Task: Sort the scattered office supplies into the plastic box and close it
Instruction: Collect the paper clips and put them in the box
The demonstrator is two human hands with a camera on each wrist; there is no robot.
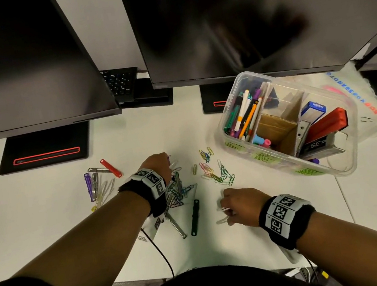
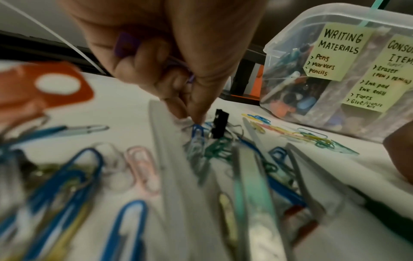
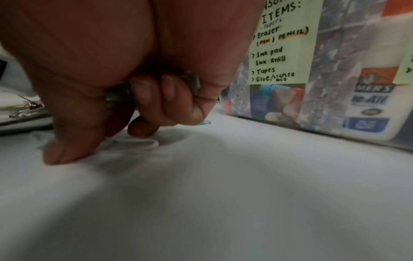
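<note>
Left hand [image 2: 170, 58]: grip closed, fingers curled round purple paper clips [image 2: 178, 66], fingertips [image 2: 197, 117] down on a blue clip [image 2: 197, 131] in the tangled pile; held count unclear, blurred.
Right hand [image 1: 240, 205]: grip curled round metal clips [image 3: 192, 82], mostly hidden in the palm; forefinger and thumb touching a white clip [image 3: 134, 143] flat on the tabletop [image 1: 278, 202], long axis running sideways.
Plastic box [image 1: 349, 166]: beyond the right hand, open, lid [image 1: 368, 102] lying behind it.
</note>
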